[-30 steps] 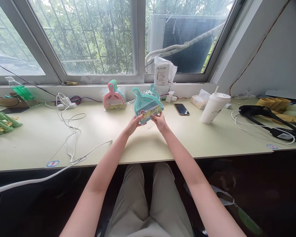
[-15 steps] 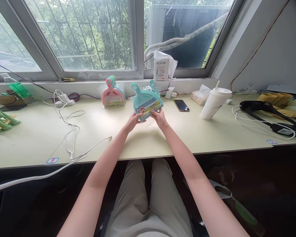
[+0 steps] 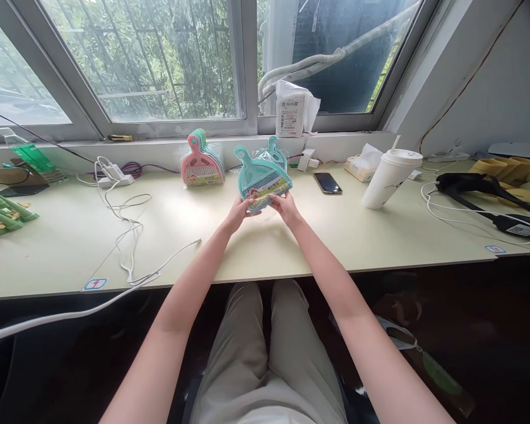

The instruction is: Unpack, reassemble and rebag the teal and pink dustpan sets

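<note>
Between my two hands a teal mini dustpan and brush set (image 3: 260,175) with a printed label is tilted, handle up and to the left. My left hand (image 3: 238,214) is closed on its lower left corner. On the lower right edge, my right hand (image 3: 286,208) grips it with thumb in front. Just behind stands another teal dustpan set (image 3: 272,152) in clear wrap, partly hidden by the held one. To the left, a stack of dustpan sets (image 3: 202,162), pink in front and green behind, stands upright in clear plastic.
A phone (image 3: 328,183), a tissue pack (image 3: 362,164) and a white cup with a straw (image 3: 391,178) are to the right. White cables (image 3: 132,235) trail across the desk's left side. A black headset-like strap (image 3: 490,197) lies far right. The desk's front edge (image 3: 265,279) is near my knees.
The view has shifted slightly. Both hands keep the same hold on the teal dustpan set, which stays in nearly the same place and tilt.
</note>
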Motion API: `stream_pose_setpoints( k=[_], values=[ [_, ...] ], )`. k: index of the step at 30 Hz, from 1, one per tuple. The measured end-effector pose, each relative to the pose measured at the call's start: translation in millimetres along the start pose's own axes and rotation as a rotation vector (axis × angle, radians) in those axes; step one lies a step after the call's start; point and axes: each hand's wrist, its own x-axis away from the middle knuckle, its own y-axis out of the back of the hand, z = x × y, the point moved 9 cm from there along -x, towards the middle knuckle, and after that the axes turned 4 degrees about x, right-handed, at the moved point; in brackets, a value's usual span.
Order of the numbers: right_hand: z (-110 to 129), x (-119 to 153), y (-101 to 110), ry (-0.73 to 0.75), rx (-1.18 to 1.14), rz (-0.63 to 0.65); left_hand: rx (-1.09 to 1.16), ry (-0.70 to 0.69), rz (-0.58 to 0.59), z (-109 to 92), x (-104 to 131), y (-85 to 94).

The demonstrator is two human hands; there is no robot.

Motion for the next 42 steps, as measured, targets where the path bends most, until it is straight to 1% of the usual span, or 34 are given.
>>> stream_pose_setpoints(
  k=[2, 3, 4, 5, 6, 7, 8, 9, 11, 13, 14, 16, 20, 23, 27, 29, 32, 34, 36, 39, 42],
  values=[
    [-2, -1, 3, -0.067, 0.054, 0.016, 0.016, 0.017, -0.005, 0, -2, 5.8],
    [-2, -2, 8, -0.095, 0.098, 0.0, 0.027, 0.024, -0.02, 0, -3, 11.0],
    [0, -2, 16, -0.105, 0.159, -0.056, 0.038, 0.031, -0.044, -1, -5, 17.5],
    [5, -1, 26, -0.084, 0.238, -0.141, 0.052, 0.035, -0.075, -1, -6, 24.9],
    [13, 1, 35, -0.024, 0.33, -0.232, 0.069, 0.037, -0.106, -3, -7, 32.5],
    [25, 4, 41, 0.072, 0.427, -0.309, 0.087, 0.043, -0.133, -3, -8, 39.6],
    [36, 9, 42, 0.191, 0.524, -0.349, 0.11, 0.053, -0.156, -4, -9, 45.7],
    [46, 13, 37, 0.315, 0.609, -0.335, 0.137, 0.066, -0.174, -4, -9, 50.8],
    [56, 20, 16, 0.509, 0.726, -0.191, 0.198, 0.1, -0.21, -3, -7, 58.2],
    [55, 24, -1, 0.593, 0.784, -0.048, 0.253, 0.138, -0.243, 1, -5, 62.1],
    [53, 24, -6, 0.602, 0.798, -0.003, 0.269, 0.155, -0.251, 3, -4, 62.3],
    [51, 21, -6, 0.585, 0.806, 0.015, 0.274, 0.188, -0.236, 7, -3, 59.5],
    [52, 10, 10, 0.531, 0.722, -0.086, 0.237, 0.238, -0.16, 15, -4, 51.6],
    [54, 8, 14, 0.541, 0.671, -0.094, 0.196, 0.269, -0.148, 19, -5, 52.9],
    [53, 8, 14, 0.548, 0.725, -0.091, 0.189, 0.323, -0.177, 22, -2, 57.4],
    [50, 5, 19, 0.526, 0.795, -0.133, 0.197, 0.346, -0.169, 23, 0, 56.5],
    [46, 0, 29, 0.475, 0.92, -0.217, 0.176, 0.354, -0.111, 21, 3, 50.9],
    [44, -3, 32, 0.458, 1.005, -0.234, 0.14, 0.348, -0.076, 20, 4, 47.3],
    [43, -5, 32, 0.48, 1.063, -0.235, 0.092, 0.336, -0.046, 18, 6, 44.1],
    [40, -7, 33, 0.492, 1.042, -0.249, 0.006, 0.313, 0.019, 17, 7, 38.0],
    [36, -10, 37, 0.45, 0.972, -0.262, -0.065, 0.293, 0.086, 16, 7, 33.6]
  ],
)
